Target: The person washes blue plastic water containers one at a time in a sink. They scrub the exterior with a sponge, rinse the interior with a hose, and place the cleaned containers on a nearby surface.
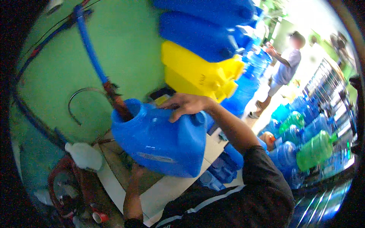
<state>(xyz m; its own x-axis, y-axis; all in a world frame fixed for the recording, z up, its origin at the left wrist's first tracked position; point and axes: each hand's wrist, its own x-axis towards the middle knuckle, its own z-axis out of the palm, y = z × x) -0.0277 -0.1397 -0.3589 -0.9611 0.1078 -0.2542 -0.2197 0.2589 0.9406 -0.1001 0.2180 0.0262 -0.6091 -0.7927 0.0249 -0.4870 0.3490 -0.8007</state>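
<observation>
A large blue plastic jug [162, 142] lies tilted in front of me, its wide mouth facing up and left. A reddish-brown pipe end [119, 104], joined to a blue pipe [89, 48], reaches into that mouth. My right hand [186, 105] rests on the jug's upper side near its handle, fingers spread; whether it grips the handle is not clear. My left hand [138, 172] is low, at the jug's underside, dark and partly hidden, so its fingers cannot be made out.
A yellow jerrycan [196, 74] and blue containers [199, 34] are stacked behind. A white plastic container [84, 156] and a dark red hose [54, 176] are at left. A tiled ledge [162, 191] runs below the jug. Right: blue and green water bottles [315, 151], a person [286, 65] standing.
</observation>
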